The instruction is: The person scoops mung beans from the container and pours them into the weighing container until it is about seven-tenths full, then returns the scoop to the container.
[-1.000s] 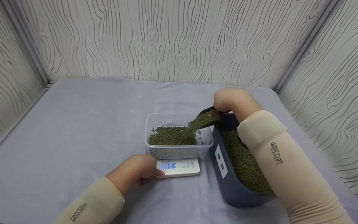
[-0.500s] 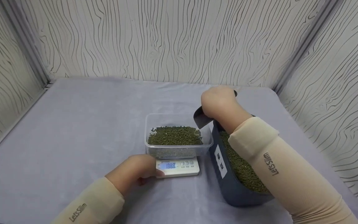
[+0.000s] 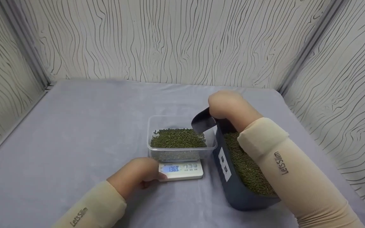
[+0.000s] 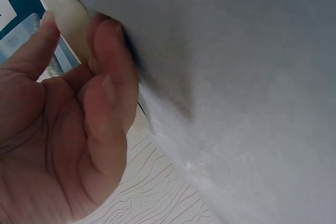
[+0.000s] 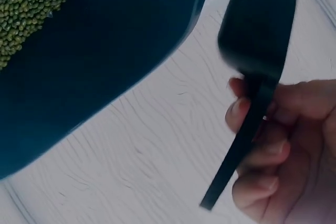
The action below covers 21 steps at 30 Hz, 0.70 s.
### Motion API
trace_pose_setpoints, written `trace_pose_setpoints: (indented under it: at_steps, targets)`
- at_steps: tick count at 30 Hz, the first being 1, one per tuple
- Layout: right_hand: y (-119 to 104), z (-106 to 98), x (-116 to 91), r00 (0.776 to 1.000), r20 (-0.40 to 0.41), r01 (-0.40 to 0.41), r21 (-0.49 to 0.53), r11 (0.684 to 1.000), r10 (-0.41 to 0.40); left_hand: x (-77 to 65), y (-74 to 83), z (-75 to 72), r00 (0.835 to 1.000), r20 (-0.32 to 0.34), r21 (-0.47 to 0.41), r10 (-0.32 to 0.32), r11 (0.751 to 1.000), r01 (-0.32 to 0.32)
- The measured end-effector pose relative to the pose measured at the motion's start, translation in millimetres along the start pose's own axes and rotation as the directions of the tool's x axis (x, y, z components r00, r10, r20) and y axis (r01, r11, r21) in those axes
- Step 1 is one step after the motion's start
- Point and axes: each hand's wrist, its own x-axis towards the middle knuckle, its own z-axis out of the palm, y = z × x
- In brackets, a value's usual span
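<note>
My right hand (image 3: pixel 228 103) grips the handle of a black scoop (image 3: pixel 203 122), whose blade is tilted over the right end of a clear plastic container (image 3: pixel 182 154). No beans show in the scoop. In the right wrist view the fingers wrap the scoop's handle (image 5: pixel 236 150). Green mung beans (image 3: pixel 179 137) cover the container's floor. Beneath it a white digital scale (image 3: pixel 185 174) has a lit display reading about 136.9. At the scale's left front corner, my left hand (image 3: pixel 141 171) holds its edge between thumb and curled fingers, seen also in the left wrist view (image 4: pixel 73 108).
Close to the container's right side stands a deep blue bin (image 3: pixel 233 190) with a white label (image 3: pixel 224 164), holding many more mung beans (image 3: pixel 249 167). My right sleeve (image 3: pixel 290 167) passes over it. A pale cloth (image 3: pixel 74 126) covers the table, with patterned walls (image 3: pixel 182 41) behind and beside.
Beans were pouring from the scoop a second ago; the pouring has stopped and the container's pile is larger. The scoop has turned over, then shifted slightly. The left hand stays put.
</note>
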Motion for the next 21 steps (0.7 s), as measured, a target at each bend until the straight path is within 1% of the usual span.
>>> trace_pose_setpoints:
  at_steps: [3, 4, 7, 8, 10, 12, 14, 16, 19, 21]
  targets:
    - [13.8, -2.9, 0.9, 0.996, 0.054, 0.066, 0.090, 0.994, -0.071, -2.6, -0.1, 0.5, 1.000, -0.010, -0.017, 0.007, 1.000, -0.007]
    - [19.8, -3.6, 0.7, 0.993, 0.066, 0.089, 0.119, 0.989, -0.097, -3.1, -0.1, 0.8, 1.000, -0.013, -0.029, 0.011, 1.000, -0.011]
    - [39.5, -5.1, -2.1, 0.982, 0.117, 0.124, 0.213, 0.969, -0.151, -5.4, 0.5, 1.0, 1.000, -0.018, -0.049, 0.018, 0.999, -0.019]
    - [46.4, -5.3, -4.1, 0.978, 0.134, 0.121, 0.248, 0.961, -0.158, -6.0, 0.7, 1.0, 1.000, -0.019, -0.048, 0.020, 0.999, -0.021]
    - [60.2, -5.4, -8.7, 0.971, 0.189, 0.084, 0.317, 0.945, -0.150, -6.5, 1.0, 1.1, 0.999, -0.023, -0.026, 0.028, 0.999, -0.028]
    - [73.1, -4.9, -13.7, 0.963, 0.234, 0.044, 0.354, 0.934, -0.134, -6.7, 1.0, 0.9, 0.999, -0.021, -0.010, 0.029, 1.000, -0.029]
    - [84.7, -3.3, -18.4, 0.959, 0.266, 0.000, 0.362, 0.932, -0.104, -7.0, 0.4, 1.0, 0.999, -0.023, -0.003, 0.034, 0.999, -0.034]
    - [94.5, 0.1, -22.0, 0.957, 0.281, -0.029, 0.345, 0.938, -0.074, -7.6, -0.2, 0.8, 0.999, -0.023, -0.018, 0.033, 0.999, -0.033]
    - [104.3, 7.8, -25.7, 0.958, 0.283, -0.024, 0.267, 0.963, -0.054, -8.0, -1.0, 0.6, 0.999, -0.031, -0.032, 0.033, 0.999, -0.034]
    - [107.2, 13.0, -27.5, 0.957, 0.288, -0.029, 0.205, 0.978, -0.032, -7.8, -1.0, 0.6, 0.998, -0.043, 0.006, 0.036, 0.999, -0.036]
